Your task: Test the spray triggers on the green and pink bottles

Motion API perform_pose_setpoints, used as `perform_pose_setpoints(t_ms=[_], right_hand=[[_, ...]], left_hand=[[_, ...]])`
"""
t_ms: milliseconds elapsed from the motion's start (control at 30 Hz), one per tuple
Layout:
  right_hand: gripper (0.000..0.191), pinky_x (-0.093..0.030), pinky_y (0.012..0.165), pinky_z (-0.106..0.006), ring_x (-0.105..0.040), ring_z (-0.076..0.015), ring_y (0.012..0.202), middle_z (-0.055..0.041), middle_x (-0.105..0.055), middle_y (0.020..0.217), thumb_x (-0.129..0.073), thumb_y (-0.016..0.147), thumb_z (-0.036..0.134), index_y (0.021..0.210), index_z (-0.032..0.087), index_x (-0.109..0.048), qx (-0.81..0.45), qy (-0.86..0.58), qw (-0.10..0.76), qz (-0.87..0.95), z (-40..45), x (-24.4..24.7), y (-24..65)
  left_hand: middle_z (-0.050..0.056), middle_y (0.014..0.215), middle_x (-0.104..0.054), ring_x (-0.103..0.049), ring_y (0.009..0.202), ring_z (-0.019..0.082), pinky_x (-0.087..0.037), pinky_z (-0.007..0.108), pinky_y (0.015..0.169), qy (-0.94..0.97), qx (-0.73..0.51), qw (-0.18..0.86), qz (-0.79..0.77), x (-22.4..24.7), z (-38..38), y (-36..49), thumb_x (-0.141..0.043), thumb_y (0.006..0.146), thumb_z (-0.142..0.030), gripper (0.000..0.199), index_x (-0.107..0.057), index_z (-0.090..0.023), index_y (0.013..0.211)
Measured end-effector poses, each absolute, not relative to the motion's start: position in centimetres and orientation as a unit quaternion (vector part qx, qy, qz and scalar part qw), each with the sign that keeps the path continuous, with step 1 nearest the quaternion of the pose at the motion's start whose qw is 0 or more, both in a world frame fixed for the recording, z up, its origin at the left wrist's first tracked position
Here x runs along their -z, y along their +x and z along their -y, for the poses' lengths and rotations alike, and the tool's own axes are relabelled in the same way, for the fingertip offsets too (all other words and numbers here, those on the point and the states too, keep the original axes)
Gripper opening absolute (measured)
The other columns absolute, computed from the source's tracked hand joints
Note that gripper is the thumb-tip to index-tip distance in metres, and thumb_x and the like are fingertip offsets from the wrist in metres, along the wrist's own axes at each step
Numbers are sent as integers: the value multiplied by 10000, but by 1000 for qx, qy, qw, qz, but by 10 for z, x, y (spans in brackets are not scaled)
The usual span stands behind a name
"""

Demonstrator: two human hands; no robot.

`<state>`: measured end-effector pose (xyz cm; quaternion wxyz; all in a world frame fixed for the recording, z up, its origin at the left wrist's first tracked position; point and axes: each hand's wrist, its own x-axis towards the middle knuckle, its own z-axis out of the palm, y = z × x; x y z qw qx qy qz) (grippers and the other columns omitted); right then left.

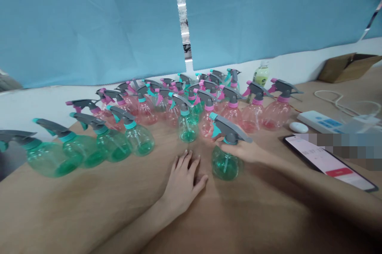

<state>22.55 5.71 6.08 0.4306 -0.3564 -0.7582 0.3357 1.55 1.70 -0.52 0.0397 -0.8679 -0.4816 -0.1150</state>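
Observation:
My right hand (238, 148) is wrapped round the neck of a green spray bottle (226, 164) with a grey and teal trigger head. That bottle is upright, low over or on the wooden table (119, 206); which of the two I cannot tell. My left hand (183, 180) lies on the table, palm down with fingers spread, holding nothing. Just beyond its fingertips stands a clear bottle with green liquid (188, 128). Behind my right hand is a row of pink spray bottles, among them one at the right end (276, 114).
Several green spray bottles, including one (112, 144), stand at the left. At the right are a phone (328, 162), a white oval object (298, 127), a power strip (320, 121) and cables. A drink bottle (261, 75) and cardboard box (347, 67) stand farther back.

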Motion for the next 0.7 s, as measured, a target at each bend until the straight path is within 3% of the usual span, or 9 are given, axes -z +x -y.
perform_pose_setpoints(t_ms=[200, 700], right_hand=[[582, -545, 750, -361, -626, -196, 879, 1, -636, 1029, -506, 691, 141, 1238, 314, -402, -351, -368, 421, 751, -59, -50, 225], [600, -520, 842, -405, -608, -226, 974, -14, -630, 1096, -531, 696, 180, 1267, 280, -379, -349, -382, 428, 741, -58, -52, 223]], left_hand=[[141, 1305, -434, -342, 1229, 301, -297, 494, 974, -868, 117, 38, 481, 3, -16, 17, -475, 863, -394, 444, -462, -153, 1236], [152, 1324, -411, -331, 1236, 298, -277, 491, 989, -867, 98, 35, 487, 4, -17, 17, -489, 859, -404, 482, -454, -134, 1256]])
